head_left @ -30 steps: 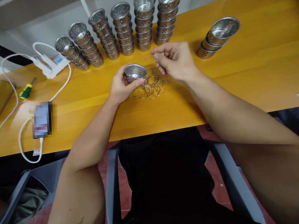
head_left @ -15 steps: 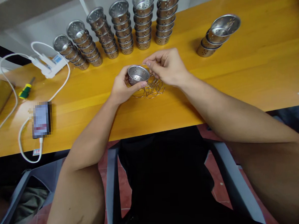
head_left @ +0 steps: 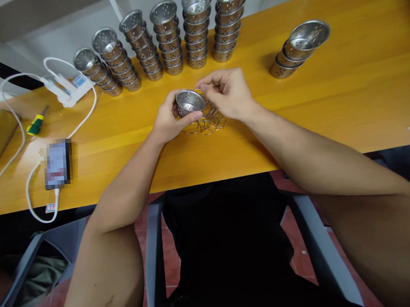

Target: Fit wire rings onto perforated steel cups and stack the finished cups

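Left hand [head_left: 167, 121] grips one perforated metal cup [head_left: 189, 102] mid-worktop [head_left: 325, 87]; right hand [head_left: 229, 93] pinches a thin wire at its rim, over a wire-ring pile [head_left: 206, 122]. Six cup stacks [head_left: 164, 41] line the far edge, a seventh stack [head_left: 297, 48] right.

— What's held?
— A small shiny metal cup [head_left: 189, 102] with holes, mouth up and tilted, just above the table.
— And beneath?
— A tangled pile of thin wire rings [head_left: 208, 122].
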Action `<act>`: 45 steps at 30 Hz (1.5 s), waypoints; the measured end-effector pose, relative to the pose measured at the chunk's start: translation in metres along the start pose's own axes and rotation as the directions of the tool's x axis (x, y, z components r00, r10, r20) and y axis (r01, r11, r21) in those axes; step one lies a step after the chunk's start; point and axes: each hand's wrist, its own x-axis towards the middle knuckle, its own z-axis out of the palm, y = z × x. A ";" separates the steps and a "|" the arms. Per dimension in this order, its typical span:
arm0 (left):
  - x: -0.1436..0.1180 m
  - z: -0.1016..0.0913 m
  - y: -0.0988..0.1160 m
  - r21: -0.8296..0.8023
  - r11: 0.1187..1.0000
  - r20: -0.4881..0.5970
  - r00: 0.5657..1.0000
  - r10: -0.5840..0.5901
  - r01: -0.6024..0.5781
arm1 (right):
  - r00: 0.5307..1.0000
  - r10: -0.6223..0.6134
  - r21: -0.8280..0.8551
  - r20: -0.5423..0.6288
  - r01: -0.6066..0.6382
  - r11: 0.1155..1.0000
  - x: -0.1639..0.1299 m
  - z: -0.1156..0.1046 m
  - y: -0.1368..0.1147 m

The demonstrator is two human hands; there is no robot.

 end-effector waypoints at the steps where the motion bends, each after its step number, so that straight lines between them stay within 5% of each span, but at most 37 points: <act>1: 0.000 0.000 0.001 0.001 1.000 -0.001 1.000 -0.004 0.004 | 1.000 0.001 0.004 -0.001 -0.001 1.000 0.000 0.000 0.000; 17: 0.001 0.000 -0.001 -0.012 1.000 0.025 1.000 0.003 -0.003 | 0.993 0.016 0.260 0.119 -0.047 0.964 -0.002 0.000 -0.001; 24: 0.000 0.001 -0.008 -0.014 1.000 0.052 0.999 -0.011 0.011 | 0.969 0.127 0.389 0.212 -0.203 0.899 -0.004 0.000 -0.007; 30: -0.002 -0.002 0.014 0.056 0.997 0.078 0.995 -0.055 0.050 | 0.995 0.052 0.250 0.088 -0.073 0.965 -0.008 0.006 -0.019; 37: 0.001 0.010 0.034 0.051 0.995 0.040 0.995 -0.092 0.090 | 0.966 0.195 0.258 0.171 -0.235 0.937 -0.012 0.012 -0.026; 45: 0.003 0.020 0.049 0.104 0.978 -0.077 0.982 -0.173 0.180 | 0.964 0.190 0.267 0.186 -0.235 0.935 -0.014 0.013 -0.028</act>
